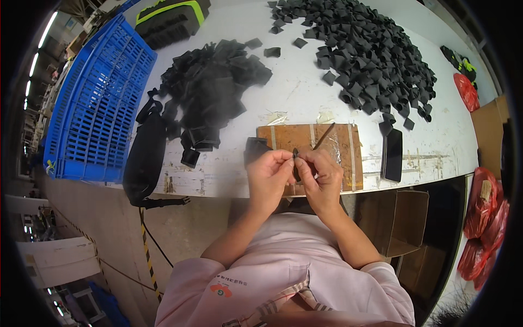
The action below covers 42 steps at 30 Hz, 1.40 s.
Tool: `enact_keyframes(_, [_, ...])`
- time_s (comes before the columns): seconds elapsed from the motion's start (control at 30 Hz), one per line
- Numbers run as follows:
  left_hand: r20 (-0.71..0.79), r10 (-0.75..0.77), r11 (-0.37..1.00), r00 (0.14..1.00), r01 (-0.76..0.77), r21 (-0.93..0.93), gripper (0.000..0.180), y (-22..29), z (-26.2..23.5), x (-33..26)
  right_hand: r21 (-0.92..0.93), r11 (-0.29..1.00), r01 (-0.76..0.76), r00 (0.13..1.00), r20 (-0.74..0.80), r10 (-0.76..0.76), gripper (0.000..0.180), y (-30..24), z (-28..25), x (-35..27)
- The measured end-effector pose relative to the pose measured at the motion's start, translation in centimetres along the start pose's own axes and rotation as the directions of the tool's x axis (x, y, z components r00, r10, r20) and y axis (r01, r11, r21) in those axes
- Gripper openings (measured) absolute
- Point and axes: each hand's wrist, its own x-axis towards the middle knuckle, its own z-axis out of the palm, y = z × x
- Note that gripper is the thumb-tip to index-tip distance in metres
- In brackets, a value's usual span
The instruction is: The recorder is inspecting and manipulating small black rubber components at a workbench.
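Observation:
Between my two hands, over the taped brown board, is a small black fabric piece. My left hand pinches it from the left with thumb and fingertips. From the right, my right hand closes on the same piece, thumb against it. A slim dark stick juts up from the right hand's fingers; its lower end is hidden. Beside the left hand, another black fabric piece lies at the board's left edge.
Loose flat black pieces lie left, with a big heap of folded black loops far right. A blue crate and a black waist bag stand left. A phone lies right, near red plastic bags.

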Motion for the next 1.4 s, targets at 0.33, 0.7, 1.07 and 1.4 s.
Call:
enact_keyframes(0.33, [0.069, 0.123, 0.920, 0.990, -0.140, 0.366, 0.010, -0.2, -0.3, 0.0, 0.125, 0.980, -0.156, 0.984, 0.103, 0.143, 0.004, 0.5, -1.1, 0.0])
enact_keyframes(0.7, [0.078, 0.099, 0.957, 0.992, -0.116, 0.267, 0.002, 0.9, -0.1, -0.2, 0.014, 1.000, 0.013, 0.995, 0.097, -0.014, 0.007, -0.3, -2.1, 0.4])
enact_keyframes(1.07, [0.147, 0.699, 0.436, 0.700, -0.580, 0.689, 0.010, 0.0, 2.1, -0.3, -0.187, 0.959, 0.212, 0.977, 0.024, -0.211, 0.017, -0.1, -1.6, 0.3])
enact_keyframes(1.4, [0.481, -0.154, 0.702, 0.863, 0.438, -0.561, 0.020, 3.1, 0.8, 0.7, 0.592, 0.735, -0.330, 0.936, 0.102, 0.338, 0.005, 0.1, -3.0, 1.0])
